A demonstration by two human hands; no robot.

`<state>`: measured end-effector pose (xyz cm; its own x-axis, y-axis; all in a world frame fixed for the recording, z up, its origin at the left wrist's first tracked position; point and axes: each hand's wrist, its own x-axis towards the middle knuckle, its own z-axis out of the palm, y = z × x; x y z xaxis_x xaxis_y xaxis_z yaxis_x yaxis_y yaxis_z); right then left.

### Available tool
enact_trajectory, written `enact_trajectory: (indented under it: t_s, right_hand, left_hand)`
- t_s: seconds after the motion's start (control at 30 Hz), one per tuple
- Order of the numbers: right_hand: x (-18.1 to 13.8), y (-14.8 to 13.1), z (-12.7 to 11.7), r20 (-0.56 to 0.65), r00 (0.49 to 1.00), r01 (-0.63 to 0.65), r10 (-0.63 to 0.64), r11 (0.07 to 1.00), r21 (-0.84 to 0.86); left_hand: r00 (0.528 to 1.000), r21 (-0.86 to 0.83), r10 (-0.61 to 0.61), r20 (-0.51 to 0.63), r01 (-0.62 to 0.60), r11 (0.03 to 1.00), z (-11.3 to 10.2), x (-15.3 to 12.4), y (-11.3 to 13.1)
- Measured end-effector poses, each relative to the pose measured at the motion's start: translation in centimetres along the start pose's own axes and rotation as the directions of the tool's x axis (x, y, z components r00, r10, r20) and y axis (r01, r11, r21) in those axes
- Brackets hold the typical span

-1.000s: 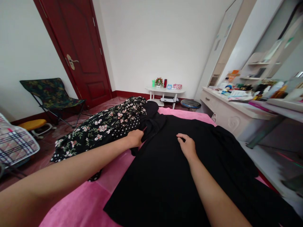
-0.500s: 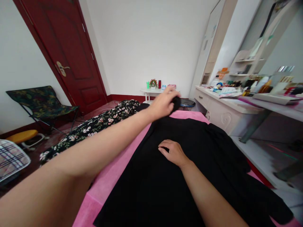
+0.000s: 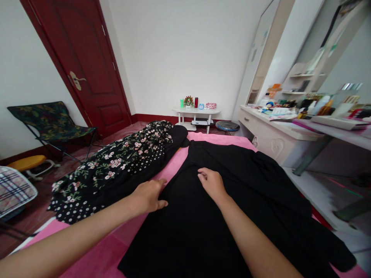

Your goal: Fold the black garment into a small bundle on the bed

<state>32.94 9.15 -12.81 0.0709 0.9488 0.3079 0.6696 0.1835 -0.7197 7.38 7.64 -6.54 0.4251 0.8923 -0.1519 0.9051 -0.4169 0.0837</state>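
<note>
Black long-sleeved cloth garment (image 3: pixel 188 227) is lying on pink plush cover (image 3: pixel 226 139), long axis running toward far edge. Right hand (image 3: pixel 213 184), nearer its middle, is curving loosely over it; left hand (image 3: pixel 147 195), half-open, is hanging at its left side; neither visibly gripping.

The left hand (image 3: pixel 149 196) has laid the sleeve (image 3: pixel 249 164) across the black garment (image 3: pixel 188 227) and returned to its left edge.
</note>
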Motion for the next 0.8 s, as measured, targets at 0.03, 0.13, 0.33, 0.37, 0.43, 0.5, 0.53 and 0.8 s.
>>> enact_trajectory:
  t_s: [0.03,0.13,0.33,0.37,0.43,0.5,0.53,0.8]
  right_hand:
    - [0.1,-0.2,0.3,0.020,0.990,-0.145,0.143,0.982,0.122]
    - [0.4,-1.0,0.6,0.128,0.916,-0.401,0.380,0.856,0.326]
    - [1.3,-1.8,-0.6,0.031,0.997,-0.047,0.070,0.883,-0.468]
    - [1.5,-1.7,-0.6,0.071,0.993,-0.037,0.090,0.839,-0.543]
    - [2.1,-1.2,-0.5,0.101,0.983,-0.060,0.152,0.793,-0.606]
    - [2.6,-0.7,-0.3,0.038,0.988,-0.095,0.147,0.792,-0.603]
    - [2.8,-0.4,-0.3,-0.016,0.993,-0.101,0.113,0.801,-0.590]
    - [3.6,1.4,-2.1,-0.290,0.956,-0.095,-0.052,0.876,-0.472]
  left_hand:
    - [0.999,-0.011,-0.024,0.037,0.024,1.000,0.1,-1.0,-0.4]
    - [0.993,-0.066,-0.042,0.114,0.050,0.997,0.3,-3.8,-0.8]
    - [0.978,-0.234,0.034,0.206,0.016,0.972,0.7,-7.3,-0.6]
    - [0.978,-0.267,0.047,0.205,0.010,0.964,0.8,-7.7,-0.6]
    - [0.979,-0.320,0.063,0.192,0.002,0.947,0.8,-8.2,-0.4]
    - [0.984,-0.359,0.065,0.166,-0.001,0.933,0.6,-8.6,0.1]
    - [0.986,-0.378,0.066,0.151,-0.004,0.926,0.3,-8.8,0.4]
    - [0.983,-0.476,0.179,0.043,-0.138,0.868,-2.3,-9.4,5.6]
